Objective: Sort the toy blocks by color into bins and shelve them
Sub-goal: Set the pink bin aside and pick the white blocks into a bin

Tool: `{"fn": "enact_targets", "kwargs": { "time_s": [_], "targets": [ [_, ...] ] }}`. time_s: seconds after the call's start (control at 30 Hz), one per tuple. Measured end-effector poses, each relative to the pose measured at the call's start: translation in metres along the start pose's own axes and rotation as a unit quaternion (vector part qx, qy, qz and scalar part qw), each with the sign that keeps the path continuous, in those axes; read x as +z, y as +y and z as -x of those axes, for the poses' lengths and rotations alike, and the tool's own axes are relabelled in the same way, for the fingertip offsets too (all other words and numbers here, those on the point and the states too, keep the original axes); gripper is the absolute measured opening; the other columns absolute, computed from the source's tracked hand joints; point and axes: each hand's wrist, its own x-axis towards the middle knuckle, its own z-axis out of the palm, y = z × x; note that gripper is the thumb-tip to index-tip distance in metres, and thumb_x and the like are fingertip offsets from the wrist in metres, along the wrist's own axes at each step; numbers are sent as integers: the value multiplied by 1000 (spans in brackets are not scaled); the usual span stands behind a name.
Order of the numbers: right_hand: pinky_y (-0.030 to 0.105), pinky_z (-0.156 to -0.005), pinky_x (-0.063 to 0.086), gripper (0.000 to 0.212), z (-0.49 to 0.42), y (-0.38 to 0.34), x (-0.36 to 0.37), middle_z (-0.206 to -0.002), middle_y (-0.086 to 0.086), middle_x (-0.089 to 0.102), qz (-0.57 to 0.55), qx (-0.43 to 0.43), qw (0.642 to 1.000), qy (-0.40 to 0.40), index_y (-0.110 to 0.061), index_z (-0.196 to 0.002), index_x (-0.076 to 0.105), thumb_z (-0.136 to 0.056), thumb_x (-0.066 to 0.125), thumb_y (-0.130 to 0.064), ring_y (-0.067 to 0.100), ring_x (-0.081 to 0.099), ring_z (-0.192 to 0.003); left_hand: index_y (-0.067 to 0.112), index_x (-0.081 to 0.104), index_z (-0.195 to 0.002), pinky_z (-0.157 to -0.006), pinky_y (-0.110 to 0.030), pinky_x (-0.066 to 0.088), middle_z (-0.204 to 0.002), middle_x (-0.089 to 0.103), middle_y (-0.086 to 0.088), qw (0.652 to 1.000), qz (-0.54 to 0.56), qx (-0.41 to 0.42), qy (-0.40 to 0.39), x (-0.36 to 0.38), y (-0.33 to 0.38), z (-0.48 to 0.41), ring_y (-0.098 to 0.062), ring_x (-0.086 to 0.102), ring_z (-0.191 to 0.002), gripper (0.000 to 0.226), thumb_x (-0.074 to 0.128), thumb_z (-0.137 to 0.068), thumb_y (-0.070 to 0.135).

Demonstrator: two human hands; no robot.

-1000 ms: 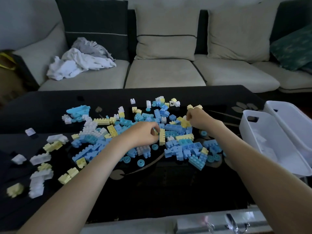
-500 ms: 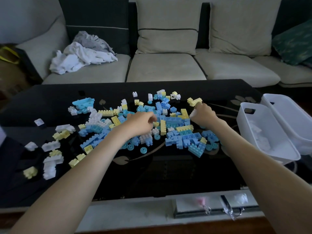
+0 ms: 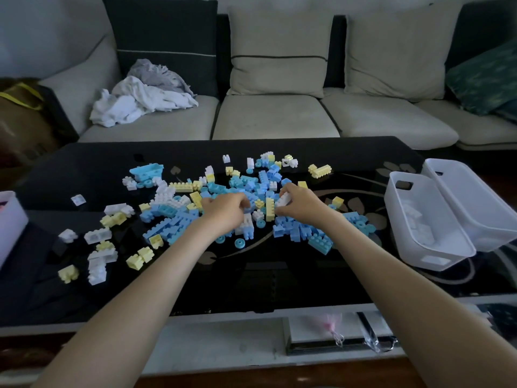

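Note:
A heap of blue, yellow and white toy blocks (image 3: 179, 217) covers the middle of the black glass table (image 3: 98, 163). My right hand (image 3: 300, 204) reaches into the heap and pinches a white block (image 3: 283, 200) between thumb and fingers. My left hand (image 3: 226, 210) lies curled on the heap just left of it; what its fingers hold is hidden. Two white bins stand at the table's right end: the nearer bin (image 3: 425, 256) has a few white blocks in it, and the farther bin (image 3: 481, 219) sits behind it.
Loose white and yellow blocks (image 3: 100, 249) are scattered over the table's left part. A white container edge (image 3: 8, 217) shows at the far left. Behind the table is a sofa with cushions and a pile of clothes (image 3: 142, 93). A lower shelf (image 3: 321, 334) holds small items.
My right hand moved left from the yellow blocks at the heap's far right into the middle and took a white block. My left hand stayed on the heap.

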Motion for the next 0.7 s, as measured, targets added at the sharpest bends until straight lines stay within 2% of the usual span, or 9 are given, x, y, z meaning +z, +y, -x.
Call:
{"fn": "enact_targets", "kwargs": {
  "time_s": [0.13,0.23,0.27,0.33,0.4,0.47,0.5,0.6,0.7],
  "targets": [
    [27,-55,37,40,-7,-3,11,-104,8,46,50,9,999,2,-5,-122,42,-89,60,-20,21,48,-78,30,57,-117,-89,-36,19,-108,60,13,1000,-4,-10,1,-3,-10,3,-13,52,-105,33,36,-97,15],
    [28,-61,36,34,-13,-5,15,-117,12,47,103,6,995,-10,-7,-124,42,-93,52,-19,23,48,-84,31,58,-112,-88,-36,19,-107,58,11,999,-33,-1,-27,-5,-13,4,-14,51,-106,22,45,-95,29],
    [27,-58,36,32,-15,-5,16,-120,13,46,107,5,994,-15,-9,-124,43,-94,49,-16,23,48,-82,31,58,-111,-88,-36,20,-106,56,10,998,-43,-1,-37,-5,-14,4,-14,50,-106,20,48,-93,34],
    [25,-52,36,32,-17,-3,17,-122,14,45,100,10,995,-16,-11,-125,44,-93,46,-8,21,48,-74,31,56,-111,-88,-37,22,-105,50,6,996,-71,0,-56,-4,-14,3,-17,46,-106,23,52,-90,41],
    [23,-55,39,36,-16,-3,15,-125,13,42,85,12,996,3,-12,-127,43,-92,45,-4,18,47,-70,31,55,-111,-87,-38,23,-106,45,2,993,-99,2,-68,-3,-13,3,-20,41,-108,26,52,-89,45],
    [24,-69,42,38,-13,-2,10,-127,12,42,81,2,996,44,-10,-130,44,-92,46,-5,21,49,-85,31,55,-110,-86,-38,24,-108,43,0,991,-112,0,-68,-2,-11,1,-22,39,-111,28,53,-88,48],
    [23,-71,42,38,-10,-2,7,-126,10,43,77,-5,995,60,-10,-130,44,-92,47,-5,22,48,-92,30,55,-109,-86,-38,24,-108,43,0,991,-115,0,-67,-2,-11,0,-23,39,-112,28,54,-88,49],
    [18,-58,40,39,-1,0,-2,-121,4,40,35,-14,996,85,-12,-131,42,-93,46,-5,19,47,-91,27,51,-99,-85,-38,25,-105,42,0,993,-102,4,-58,0,-6,0,-23,39,-112,25,56,-88,49],
    [23,-63,43,40,9,1,-7,-125,8,40,11,-19,994,111,-15,-132,42,-93,49,-9,17,50,-86,29,49,-93,-84,-38,24,-104,47,3,995,-77,24,-53,2,-1,3,-23,39,-112,18,55,-90,46]
  ]
}}
